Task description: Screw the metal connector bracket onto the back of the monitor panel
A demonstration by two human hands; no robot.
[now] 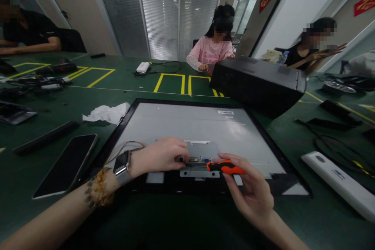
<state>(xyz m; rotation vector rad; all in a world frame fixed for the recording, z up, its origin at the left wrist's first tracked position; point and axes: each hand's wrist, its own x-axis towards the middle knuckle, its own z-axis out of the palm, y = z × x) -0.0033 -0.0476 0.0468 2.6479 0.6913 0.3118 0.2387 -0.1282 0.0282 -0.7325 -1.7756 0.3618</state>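
A flat display panel (175,119) with a grey metal back and black frame lies in front of me. My right hand (249,185) grips a screwdriver (225,166) by its orange and black handle, the shaft pointing left along the panel's near edge. There, a metal bracket (200,173) and a row of ports with a blue connector (206,160) show. My left hand (168,152) is at the left end of the ports, its fingers bent and pinched together near the screwdriver's shaft. Whatever they may hold is hidden. Thin wires (123,147) run out beside my left wrist.
Left of the panel lie a phone (67,166), a black bar (47,136) and crumpled tissue (108,113). A large black box-shaped case (258,82) stands tilted at the back right, a co-worker (211,49) behind it. At right are a white bar-shaped device (336,181) and cables (331,144).
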